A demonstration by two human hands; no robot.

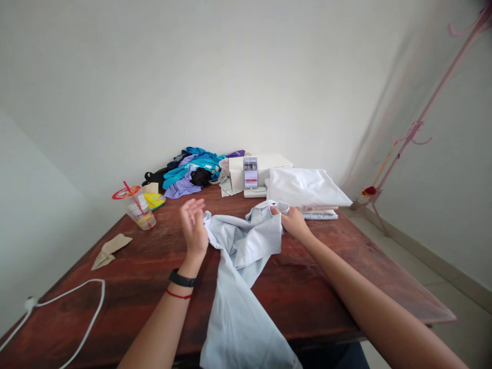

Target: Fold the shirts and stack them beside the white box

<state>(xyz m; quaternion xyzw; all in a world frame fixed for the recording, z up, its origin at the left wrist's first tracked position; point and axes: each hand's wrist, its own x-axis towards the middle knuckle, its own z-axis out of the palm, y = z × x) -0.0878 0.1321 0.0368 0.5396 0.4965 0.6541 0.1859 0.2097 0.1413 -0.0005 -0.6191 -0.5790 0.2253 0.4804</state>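
Observation:
A pale blue-grey shirt (242, 256) lies bunched and twisted on the dark wooden table (161, 307), its lower part hanging over the front edge toward me. My right hand (294, 223) is closed on the shirt's upper right part, near what looks like the collar. To the left of the shirt, my left hand (194, 228) is raised with its fingers apart and holds nothing. Its palm side is close to the shirt's left edge; whether they touch I cannot tell. A black band (183, 278) and a red string are on the left wrist.
Behind my right hand sits a stack of folded clothes (307, 189), white on top. A white box (269, 161) and a propped phone (250, 173) stand at the back, beside a clothes pile (196, 171). At left are a plastic cup (141, 210), brown paper (111, 250) and a white cable (102, 297).

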